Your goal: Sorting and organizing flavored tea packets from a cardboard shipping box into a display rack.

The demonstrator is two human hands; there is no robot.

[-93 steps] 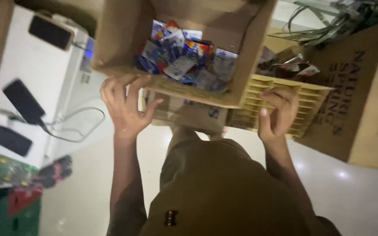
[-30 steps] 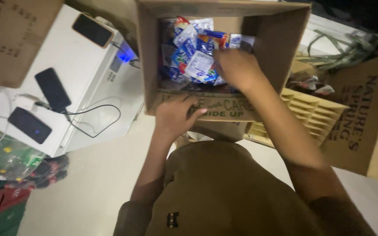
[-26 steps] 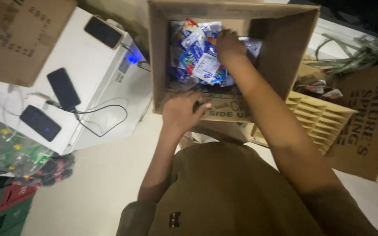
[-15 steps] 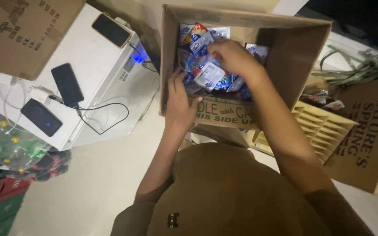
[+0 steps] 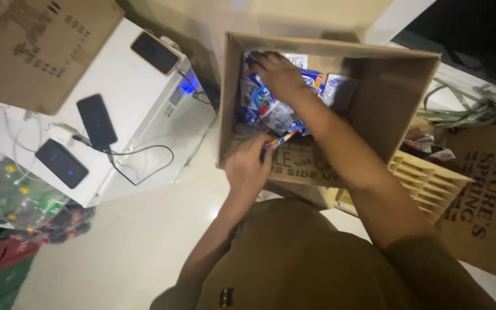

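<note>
An open brown cardboard box (image 5: 400, 97) stands in front of me, part filled with small blue, white and red packets (image 5: 271, 112). My right hand (image 5: 279, 72) reaches deep into the box and rests on the packets at its far left side; whether it grips one is hidden. My left hand (image 5: 249, 166) is at the box's near wall and pinches a thin colourful packet (image 5: 279, 139) at the rim.
Left of the box is a white appliance (image 5: 139, 109) with a blue light, three phones (image 5: 96, 120) and cables on it. Another cardboard box (image 5: 41, 46) lies top left. A slotted yellow crate (image 5: 426, 181) and a printed carton (image 5: 489, 195) sit right. Bottles (image 5: 12, 195) are lower left.
My right hand has gone from the crate into the box and pushed further to its far left. My left hand has shifted along the front wall and now pinches a packet.
</note>
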